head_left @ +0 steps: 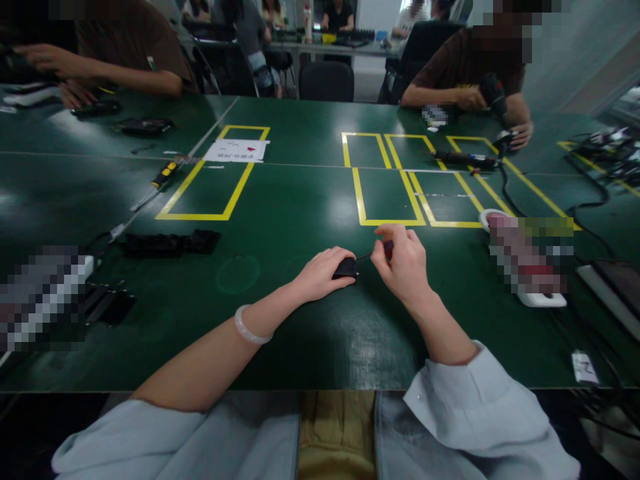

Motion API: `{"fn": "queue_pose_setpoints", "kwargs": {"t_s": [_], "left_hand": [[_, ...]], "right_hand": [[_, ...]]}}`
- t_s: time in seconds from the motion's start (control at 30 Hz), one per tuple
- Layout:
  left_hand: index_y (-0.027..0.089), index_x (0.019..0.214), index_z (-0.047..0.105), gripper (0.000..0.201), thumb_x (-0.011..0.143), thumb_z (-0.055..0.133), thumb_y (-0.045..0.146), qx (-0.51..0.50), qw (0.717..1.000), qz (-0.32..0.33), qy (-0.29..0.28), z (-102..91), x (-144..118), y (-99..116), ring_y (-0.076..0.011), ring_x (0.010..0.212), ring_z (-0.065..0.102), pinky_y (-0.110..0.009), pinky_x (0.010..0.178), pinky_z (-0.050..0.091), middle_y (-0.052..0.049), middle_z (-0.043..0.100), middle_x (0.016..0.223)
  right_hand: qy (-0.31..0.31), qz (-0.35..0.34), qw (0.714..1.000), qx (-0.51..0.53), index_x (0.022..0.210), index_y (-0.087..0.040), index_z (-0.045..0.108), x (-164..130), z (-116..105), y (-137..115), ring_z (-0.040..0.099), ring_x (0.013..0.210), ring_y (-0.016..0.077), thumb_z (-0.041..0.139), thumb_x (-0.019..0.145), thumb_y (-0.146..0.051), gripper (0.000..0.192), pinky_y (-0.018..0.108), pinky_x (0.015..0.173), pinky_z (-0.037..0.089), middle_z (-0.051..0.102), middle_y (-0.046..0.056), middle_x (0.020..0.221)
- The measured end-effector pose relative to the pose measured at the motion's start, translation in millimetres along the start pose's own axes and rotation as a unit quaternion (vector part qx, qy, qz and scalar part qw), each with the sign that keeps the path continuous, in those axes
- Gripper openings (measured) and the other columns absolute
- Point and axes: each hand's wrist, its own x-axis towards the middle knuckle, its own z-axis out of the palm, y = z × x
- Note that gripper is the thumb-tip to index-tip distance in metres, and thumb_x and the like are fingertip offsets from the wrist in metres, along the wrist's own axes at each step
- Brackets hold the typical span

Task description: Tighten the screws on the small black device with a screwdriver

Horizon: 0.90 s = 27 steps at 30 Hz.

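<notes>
My left hand [321, 274] is closed around a small black box-shaped part [345, 269], keeping it low over the green table in front of me. Its right end shows between thumb and fingers; the rest is under the hand. In my right hand [406, 265] is a screwdriver [365, 257], its dark handle mostly covered by the curled fingers. The thin shaft points left and its tip meets or nearly meets the part's right end; exact contact is too small to tell.
Yellow tape outlines [393, 222] mark the green table [300, 193]. To the left lie a yellow-and-black tool [166, 173], a paper sheet [236, 151] and black strips [170, 243]. A white-edged object [543, 299] lies right, near cables. Across the table, a person holds a power drill [493, 93].
</notes>
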Motion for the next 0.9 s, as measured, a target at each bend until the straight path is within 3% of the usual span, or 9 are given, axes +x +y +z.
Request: {"fn": "queue_pose_setpoints", "kwargs": {"t_s": [0.37,0.73,0.9], "left_hand": [[0.023,0.116,0.052,0.036,0.085,0.064,0.037,0.003,1.0,0.002,0.002,-0.5,0.6,0.7,-0.0252,0.105,0.057,-0.041,0.092,0.045,-0.007,0.06,0.114],[0.024,0.118,0.052,0.037,0.085,0.064,0.037,0.0,1.0,-0.001,0.002,-0.2,-0.2,-0.1,-0.0251,0.106,0.056,-0.041,0.093,0.045,-0.006,0.059,0.115],[0.023,0.117,0.052,0.037,0.085,0.064,0.037,0.002,1.0,0.0,0.001,-1.3,-0.1,1.1,-0.0249,0.105,0.057,-0.04,0.093,0.045,-0.006,0.06,0.114]], "right_hand": [[-0.016,0.021,1.0,0.0,0.096,-0.021,0.053,-0.2,-0.9,0.5,0.05,0.062,0.0157,0.05,0.092,-0.033,0.013,0.031,0.068,0.042,0.061,0.001,0.072],[-0.011,0.017,1.0,-0.005,0.099,-0.02,0.053,-1.1,0.5,1.0,0.05,0.062,0.016,0.048,0.087,-0.019,0.013,0.032,0.071,0.043,0.059,0.0,0.071],[-0.013,0.005,1.0,-0.009,0.098,-0.019,0.054,-0.7,-0.7,0.6,0.05,0.062,0.0152,0.05,0.089,-0.023,0.01,0.031,0.07,0.043,0.06,0.0,0.071]]}}
